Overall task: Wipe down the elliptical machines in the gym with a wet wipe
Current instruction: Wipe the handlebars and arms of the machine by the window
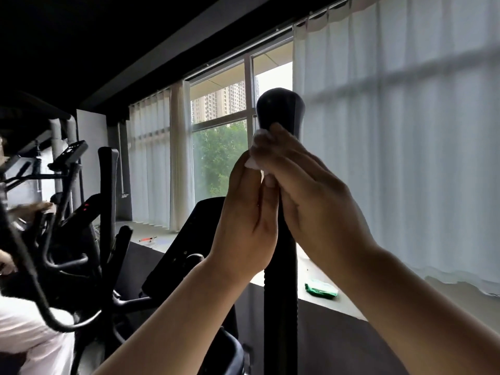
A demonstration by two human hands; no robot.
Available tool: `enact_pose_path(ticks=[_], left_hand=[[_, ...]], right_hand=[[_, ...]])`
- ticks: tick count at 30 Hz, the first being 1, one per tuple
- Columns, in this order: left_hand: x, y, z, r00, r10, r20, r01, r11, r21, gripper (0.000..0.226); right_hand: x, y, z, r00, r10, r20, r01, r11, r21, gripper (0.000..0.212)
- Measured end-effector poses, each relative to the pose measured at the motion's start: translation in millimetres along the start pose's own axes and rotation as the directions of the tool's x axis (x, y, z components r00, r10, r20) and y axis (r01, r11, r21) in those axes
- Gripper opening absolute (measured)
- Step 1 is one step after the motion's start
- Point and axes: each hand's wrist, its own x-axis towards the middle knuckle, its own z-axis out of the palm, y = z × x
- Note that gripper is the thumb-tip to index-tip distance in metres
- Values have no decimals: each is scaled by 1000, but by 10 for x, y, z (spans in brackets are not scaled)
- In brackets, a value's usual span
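By the left hand (247, 212), fingers nearly straight, the wet wipe (253, 161) is pressed to the upright handle (280, 293) just under its knob (280, 109). It is gripped by the right hand (311, 201), fingers curled over it. The wipe is best twisted fully round, then drawn downward.

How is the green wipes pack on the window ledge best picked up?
Probably from above, fingers and thumb across its long edges: the green wipes pack lies flat on the window ledge, so nothing is raised. Reach round the right of the black handle post, which stands left of it.
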Motion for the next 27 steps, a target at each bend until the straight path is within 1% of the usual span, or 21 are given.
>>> enact_pose_path(ticks=[4,10,14,16,19,22,25,27], left_hand=[[7,46,24,1000,4,-14,-4,1000,18,39],[-118,35,-4,999,-6,-49,2,997,-74,35],[-184,83,72,999,-7,-48,6,1000,-31,36],[-240,80,106,998,-23,-64,19,998,-64,37],[-398,61,131,997,-8,-78,1,996,-87,43],[-519,61,153,997,-31,-74,23,994,-106,45],[-513,79,147,998,-36,-49,32,996,-89,46],[-512,83,145,998,-39,-44,34,993,-110,46]], right_hand=[[166,48,21,998,36,-49,-38,999,-26,31],[-105,18,3,1000,19,18,-20,998,66,30],[-89,-14,-24,993,120,-4,-119,989,93,35],[-249,-99,-3,989,148,18,-149,981,127,36],[-554,-179,29,992,124,18,-125,984,129,37],[-553,-124,15,995,99,11,-100,990,101,35],[-393,-107,12,987,162,-17,-160,982,106,38],[-422,-145,36,981,191,-15,-187,972,140,36]])
